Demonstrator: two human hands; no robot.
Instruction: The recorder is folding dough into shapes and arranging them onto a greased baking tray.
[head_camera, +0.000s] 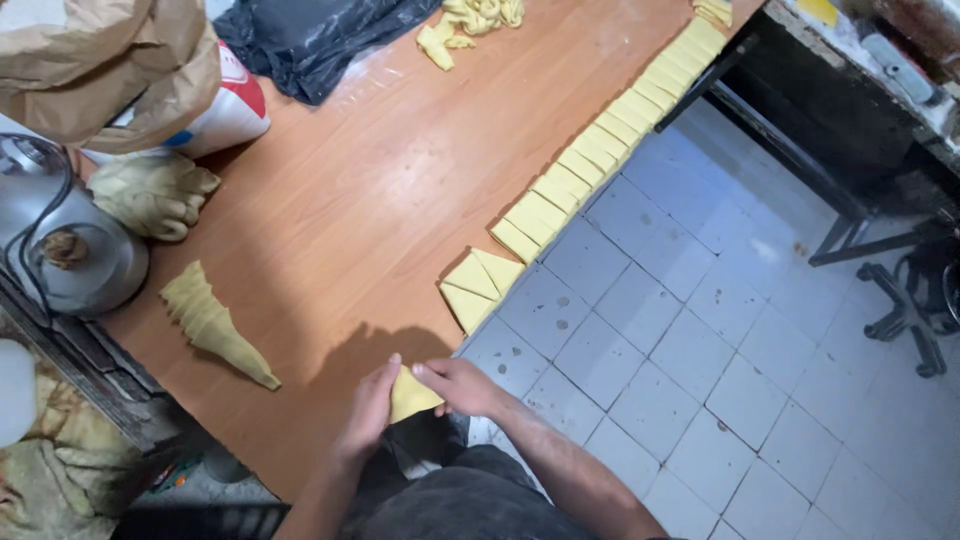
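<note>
Both my hands hold one small yellow folded cloth (410, 393) at the near edge of the wooden table (370, 200). My left hand (368, 410) grips its left side, and my right hand (462, 385) pinches its top and right side. Just beyond, three folded yellow triangles (475, 283) lie at the table's edge. From them a long row of folded yellow cloths (600, 145) runs along the edge toward the far end. A fanned stack of yellow cloths (212, 322) lies to the left of my hands.
A grey metal machine (70, 250) stands at the left edge, with crumpled gloves (155, 192) and a brown paper bag (110, 60) behind it. A black plastic bag (310, 40) and loose yellow scraps (470, 22) lie at the far end. White tiled floor (720, 360) is on the right.
</note>
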